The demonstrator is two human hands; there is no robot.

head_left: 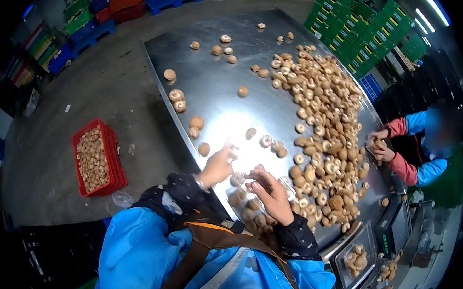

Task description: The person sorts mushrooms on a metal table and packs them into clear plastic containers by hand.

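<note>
Brown mushrooms (324, 118) lie heaped on a shiny metal table (207, 75), with loose ones spread around the heap. My left hand (217, 167) is over the table's near left edge. Its fingertips are smeared in the glare, so what they hold, if anything, cannot be made out. To its right, my right hand (274, 195) is held with thumb and fingers apart, close above a group of mushrooms (248, 211) near my body. Something clear, like plastic, shows beside its fingers, but glare hides its shape.
A co-worker's hands (379, 146) hold mushrooms at the table's right edge. A scale (355, 258) carries mushrooms at the near right. A red crate (114, 150) filled with mushrooms stands on the floor at left. Green crates (359, 30) are stacked behind the table.
</note>
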